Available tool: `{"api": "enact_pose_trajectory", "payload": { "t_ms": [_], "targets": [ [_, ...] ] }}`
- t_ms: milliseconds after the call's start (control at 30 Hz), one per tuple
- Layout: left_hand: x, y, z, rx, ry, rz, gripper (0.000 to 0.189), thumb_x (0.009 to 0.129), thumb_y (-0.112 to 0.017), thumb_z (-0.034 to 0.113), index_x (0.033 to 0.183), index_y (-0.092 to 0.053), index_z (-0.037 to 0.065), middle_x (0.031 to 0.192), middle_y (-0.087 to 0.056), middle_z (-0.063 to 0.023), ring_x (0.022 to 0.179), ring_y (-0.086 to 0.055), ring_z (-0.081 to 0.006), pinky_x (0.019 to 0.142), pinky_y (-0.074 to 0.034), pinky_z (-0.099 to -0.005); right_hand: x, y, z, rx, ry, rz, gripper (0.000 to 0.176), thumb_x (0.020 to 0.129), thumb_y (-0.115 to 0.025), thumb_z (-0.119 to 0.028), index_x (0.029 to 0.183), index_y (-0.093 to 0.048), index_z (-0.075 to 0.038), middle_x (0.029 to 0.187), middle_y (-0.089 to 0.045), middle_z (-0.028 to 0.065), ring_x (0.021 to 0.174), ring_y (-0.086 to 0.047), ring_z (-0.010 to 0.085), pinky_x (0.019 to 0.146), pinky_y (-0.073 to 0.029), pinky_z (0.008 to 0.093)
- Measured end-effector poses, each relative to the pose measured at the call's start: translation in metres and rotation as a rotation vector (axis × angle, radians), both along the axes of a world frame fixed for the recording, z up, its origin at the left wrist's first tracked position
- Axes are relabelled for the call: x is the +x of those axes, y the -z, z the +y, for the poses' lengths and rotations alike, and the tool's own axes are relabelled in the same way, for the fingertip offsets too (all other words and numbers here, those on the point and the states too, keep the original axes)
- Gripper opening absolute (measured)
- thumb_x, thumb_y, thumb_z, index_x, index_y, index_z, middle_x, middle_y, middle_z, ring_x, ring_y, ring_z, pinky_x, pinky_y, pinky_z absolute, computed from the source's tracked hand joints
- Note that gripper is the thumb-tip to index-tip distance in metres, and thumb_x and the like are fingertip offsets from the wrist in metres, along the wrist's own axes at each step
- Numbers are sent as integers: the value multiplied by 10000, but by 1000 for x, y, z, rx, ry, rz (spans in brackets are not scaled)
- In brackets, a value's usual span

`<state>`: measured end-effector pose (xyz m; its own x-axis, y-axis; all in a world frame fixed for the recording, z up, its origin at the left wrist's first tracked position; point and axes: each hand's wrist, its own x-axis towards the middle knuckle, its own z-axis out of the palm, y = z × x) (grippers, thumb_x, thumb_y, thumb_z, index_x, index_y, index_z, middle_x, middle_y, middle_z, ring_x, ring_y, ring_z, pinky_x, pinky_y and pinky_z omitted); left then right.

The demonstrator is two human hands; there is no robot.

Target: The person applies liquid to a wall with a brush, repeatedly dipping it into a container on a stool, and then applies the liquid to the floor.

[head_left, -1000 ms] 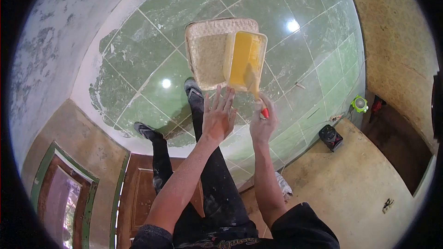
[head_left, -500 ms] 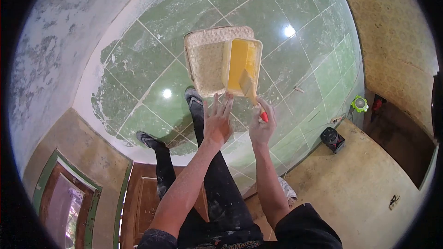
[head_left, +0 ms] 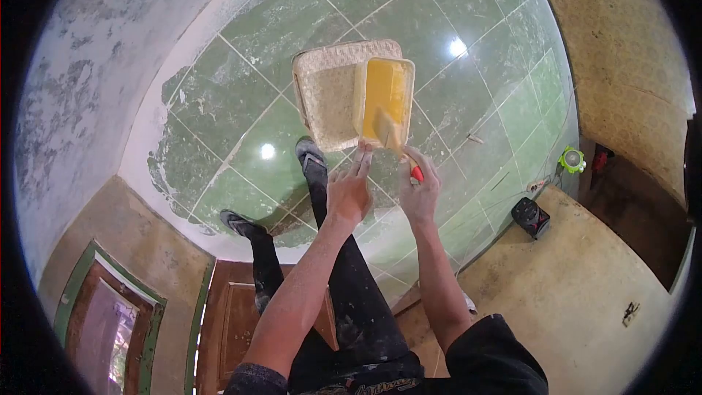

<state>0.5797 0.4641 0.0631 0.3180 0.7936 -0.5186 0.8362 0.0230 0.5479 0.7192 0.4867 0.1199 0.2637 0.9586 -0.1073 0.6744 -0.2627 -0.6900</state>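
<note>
near you, your left hand [head_left: 348, 194] is stretched out flat, fingers close together and holding nothing, their tips just at the near rim of the yellow tray [head_left: 387, 84], likely to steady it. your right hand [head_left: 419, 196] is closed round the red handle of the brush [head_left: 391, 135], tilted so the bristles dip into the paint. the tray lies on the green tiled floor [head_left: 241, 51], touching a pale textured tray [head_left: 325, 99]. a second ago the left fingers were spread, short of the rim.

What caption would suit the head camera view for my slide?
Right hand holds a red-handled brush in a yellow paint tub, left hand at its rim, over a green tiled floor.
</note>
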Motion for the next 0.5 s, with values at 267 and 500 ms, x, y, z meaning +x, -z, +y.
{"api": "enact_pose_trajectory", "payload": {
  "t_ms": [267,500],
  "targets": [
    [1,0,0,-39,28,-3,876,787,-584,106,1550,-154,127,1618,-162,5,1060,-624,-157,873,-452,-391,4,3,-6,-6,-10,-47,204,899,-617,-35,1097,-666,-41,1027,-686,126,935,-655,241,831,-494,332],
    [0,-7,8,-79,67,69,852,799,-558,98,1550,-156,122,1623,-133,26,1024,-650,-155,829,-471,-386,4,6,-1,9,-6,-41,218,886,-632,-32,1103,-654,-49,979,-669,138,885,-633,287,806,-485,365]
  ]
}}
